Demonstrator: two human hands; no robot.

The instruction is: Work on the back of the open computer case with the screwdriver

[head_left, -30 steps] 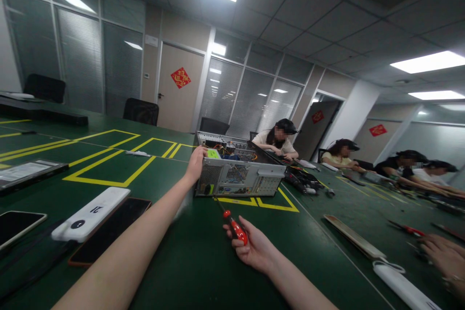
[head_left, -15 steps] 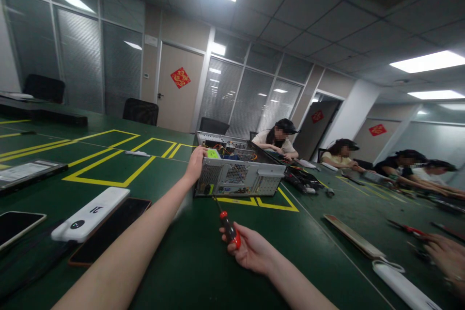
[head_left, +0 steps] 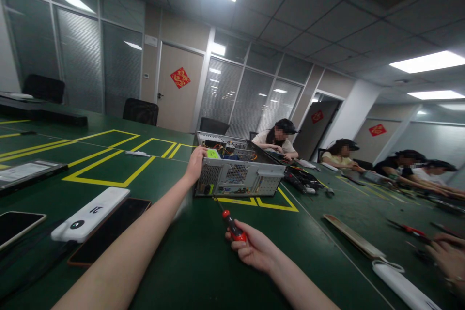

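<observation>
An opened desktop computer case [head_left: 250,179] lies on the green table, its metal back panel facing me and wires showing inside. My left hand [head_left: 196,164] is closed over the case's left upper edge, next to a yellow-green label [head_left: 212,154]. In front of the panel, my right hand [head_left: 252,247] wraps round the red and black handle of a screwdriver [head_left: 232,226]. The thin shaft points up and left at the lower edge of the case. Whether its tip touches anything is too small to tell.
On the left lie a white power bank [head_left: 90,213], phones [head_left: 109,230] and a hard drive [head_left: 32,174]. Dark parts and cables [head_left: 303,179] sit right of the case. A co-worker's hand [head_left: 448,256] is at the right edge, near red-handled pliers [head_left: 410,229]. Other people work farther off.
My right hand and the screwdriver have shifted slightly to the right, and the handle leans over more. My left hand and the computer case stay in place.
</observation>
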